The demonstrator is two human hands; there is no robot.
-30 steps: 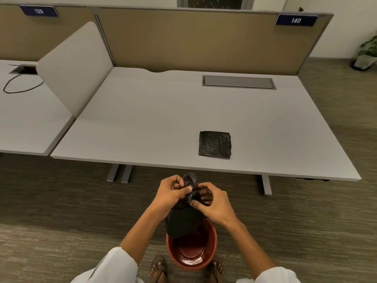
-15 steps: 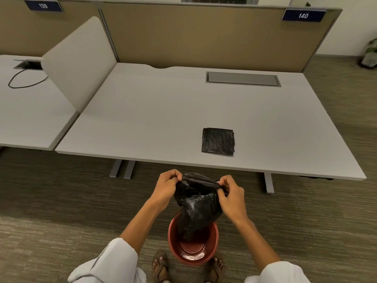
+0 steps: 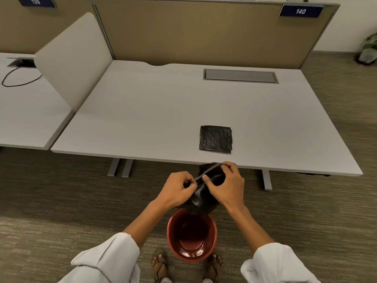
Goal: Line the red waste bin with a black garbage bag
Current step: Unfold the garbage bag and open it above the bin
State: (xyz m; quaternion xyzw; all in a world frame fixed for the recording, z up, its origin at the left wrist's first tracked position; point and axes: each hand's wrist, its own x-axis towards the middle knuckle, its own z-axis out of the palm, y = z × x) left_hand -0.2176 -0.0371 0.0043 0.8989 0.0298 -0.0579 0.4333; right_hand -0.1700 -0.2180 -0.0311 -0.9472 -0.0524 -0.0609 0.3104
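The red waste bin point(image 3: 191, 235) stands on the carpet between my sandalled feet, its inside bare. Above its far rim I hold a crumpled black garbage bag point(image 3: 201, 199). My left hand point(image 3: 177, 190) pinches the bag's top edge on the left. My right hand point(image 3: 226, 184) grips the same edge on the right, fingers curled over it, with the mouth partly spread between both hands. The bag's lower end hangs just over the bin's rim. A second black bag point(image 3: 216, 138), folded square, lies on the desk beyond my hands.
A grey desk point(image 3: 163, 119) stretches in front, its front edge just behind my hands, with metal legs point(image 3: 267, 180) on the floor. A partition panel point(image 3: 73, 64) and neighbouring desk with a cable point(image 3: 18, 78) lie left. A potted plant point(image 3: 368, 50) stands far right.
My hands have risen slightly and shifted right, the right hand now higher than the left. The bag's mouth is pulled up, so less of the bag dangles inside the bin.
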